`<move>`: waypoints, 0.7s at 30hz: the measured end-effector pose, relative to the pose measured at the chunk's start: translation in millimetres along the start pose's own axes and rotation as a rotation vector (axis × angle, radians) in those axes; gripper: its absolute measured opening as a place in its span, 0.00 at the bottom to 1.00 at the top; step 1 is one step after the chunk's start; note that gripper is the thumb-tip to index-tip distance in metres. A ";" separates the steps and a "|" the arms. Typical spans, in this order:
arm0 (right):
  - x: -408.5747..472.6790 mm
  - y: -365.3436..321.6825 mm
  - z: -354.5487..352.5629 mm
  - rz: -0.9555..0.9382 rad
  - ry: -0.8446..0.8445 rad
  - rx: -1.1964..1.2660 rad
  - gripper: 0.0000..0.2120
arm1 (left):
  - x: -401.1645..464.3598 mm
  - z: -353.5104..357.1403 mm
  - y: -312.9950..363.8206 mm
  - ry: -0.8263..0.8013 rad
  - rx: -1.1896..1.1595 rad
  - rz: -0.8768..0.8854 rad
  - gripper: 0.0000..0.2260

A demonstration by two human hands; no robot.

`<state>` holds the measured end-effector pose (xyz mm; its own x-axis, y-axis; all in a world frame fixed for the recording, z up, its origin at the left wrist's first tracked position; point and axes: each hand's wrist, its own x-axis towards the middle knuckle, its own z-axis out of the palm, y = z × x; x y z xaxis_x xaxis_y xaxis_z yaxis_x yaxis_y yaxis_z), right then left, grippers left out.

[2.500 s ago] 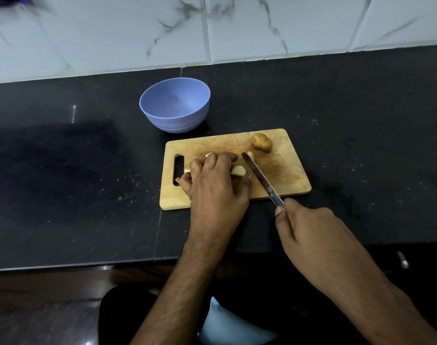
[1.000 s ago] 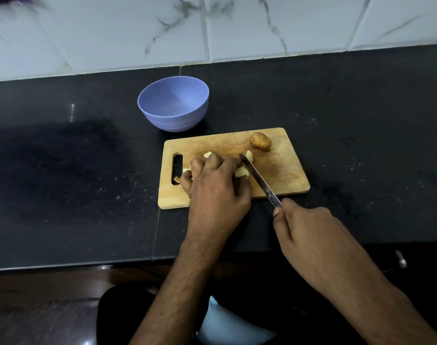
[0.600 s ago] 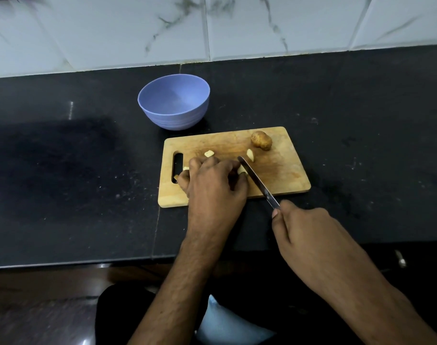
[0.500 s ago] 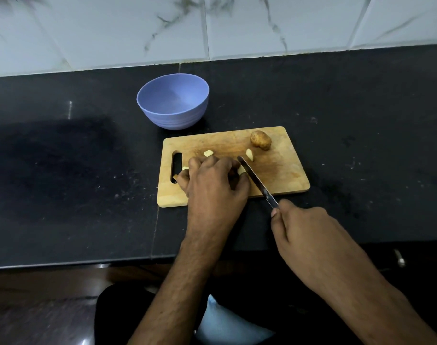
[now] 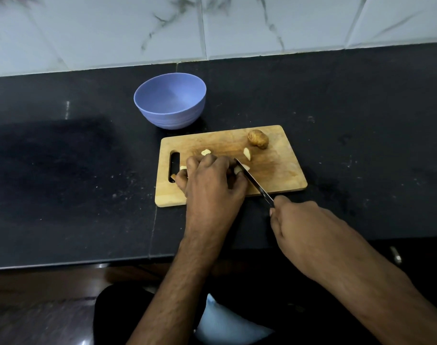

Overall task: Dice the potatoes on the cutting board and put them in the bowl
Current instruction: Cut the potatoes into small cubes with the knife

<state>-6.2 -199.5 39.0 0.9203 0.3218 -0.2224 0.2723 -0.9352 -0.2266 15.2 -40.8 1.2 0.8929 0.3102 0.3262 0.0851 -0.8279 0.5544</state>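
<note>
Black stone surface point(image 5: 361, 100), running left to right below a white marbled tile wall point(image 5: 262, 23). Wooden cutting board point(image 5: 282, 170), rectangular, handle slot at its left end, lying near the front edge. Lilac bowl point(image 5: 170, 100), upright, just beyond the board's far left corner, nothing visible inside. Left hand point(image 5: 210, 183), fingers curled down over a potato piece point(image 5: 238, 169) at board centre. Right hand point(image 5: 304, 225), closed around a knife point(image 5: 253, 181), blade angled onto that piece. Whole unpeeled potato point(image 5: 258, 138), far right of board. Loose cut pieces point(image 5: 247, 153), scattered mid-board.
</note>
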 end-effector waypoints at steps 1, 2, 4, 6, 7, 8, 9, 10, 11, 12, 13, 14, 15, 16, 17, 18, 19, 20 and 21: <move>-2.7 1.8 -0.7 0.006 -0.021 0.004 0.09 | -0.2 -0.6 -0.1 0.000 0.004 0.000 0.08; -6.5 3.3 -1.6 0.013 -0.036 0.010 0.09 | -0.2 -1.0 -0.3 -0.003 0.009 0.000 0.08; -14.9 3.6 -3.1 0.027 -0.037 0.006 0.10 | 0.0 -1.7 -2.0 -0.006 0.012 -0.002 0.08; -21.1 2.7 -2.6 0.045 -0.006 -0.004 0.11 | -0.3 -2.2 -3.5 0.002 0.004 -0.006 0.09; -22.7 2.2 -1.5 0.048 0.012 0.000 0.11 | -0.8 -2.6 -4.2 0.003 -0.003 -0.009 0.10; -23.7 1.9 0.0 0.052 0.029 0.013 0.11 | -1.8 -2.9 -4.7 -0.001 -0.012 -0.014 0.11; -23.7 1.3 1.2 0.054 0.044 0.038 0.12 | -2.6 -3.6 -5.4 -0.008 -0.022 -0.018 0.12; -23.5 0.2 2.3 0.055 0.058 0.066 0.13 | -3.1 -4.4 -5.8 -0.013 -0.030 -0.020 0.13; -22.9 -1.7 3.2 0.054 0.070 0.092 0.13 | -3.3 -5.5 -5.7 -0.017 -0.035 -0.022 0.13; -22.3 -4.4 4.3 0.050 0.081 0.113 0.13 | -3.1 -5.9 -5.3 -0.015 -0.040 -0.024 0.13; -21.2 -8.0 5.9 0.044 0.090 0.130 0.13 | -2.8 -6.3 -4.8 -0.010 -0.045 -0.024 0.12; -20.3 -11.9 7.6 0.037 0.098 0.141 0.13 | -2.7 -6.2 -4.3 -0.004 -0.050 -0.025 0.11; -18.9 -16.3 9.2 0.032 0.105 0.144 0.12 | -2.6 -6.6 -4.1 0.005 -0.057 -0.026 0.11; -17.8 -20.3 10.4 0.031 0.111 0.138 0.12 | -2.6 -6.6 -4.3 0.013 -0.065 -0.030 0.11; -16.8 -23.4 11.2 0.032 0.116 0.132 0.12 | -2.1 -6.8 -4.4 0.016 -0.075 -0.037 0.11; -15.9 -26.3 11.4 0.034 0.117 0.125 0.11 | -1.6 -7.0 -5.2 0.015 -0.086 -0.047 0.11; -15.3 -28.5 11.4 0.037 0.114 0.119 0.10 | -0.8 -7.0 -6.0 0.012 -0.099 -0.058 0.11; -15.0 -30.1 11.4 0.042 0.109 0.113 0.10 | -0.3 -6.8 -7.0 0.012 -0.112 -0.066 0.12; -14.7 -31.3 11.5 0.049 0.105 0.109 0.10 | 0.1 -7.0 -7.6 0.013 -0.122 -0.070 0.12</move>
<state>-31.4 -173.3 38.4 0.9575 0.2537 -0.1370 0.1996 -0.9261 -0.3203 11.6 -31.3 2.3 0.8807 0.3719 0.2932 0.0917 -0.7412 0.6650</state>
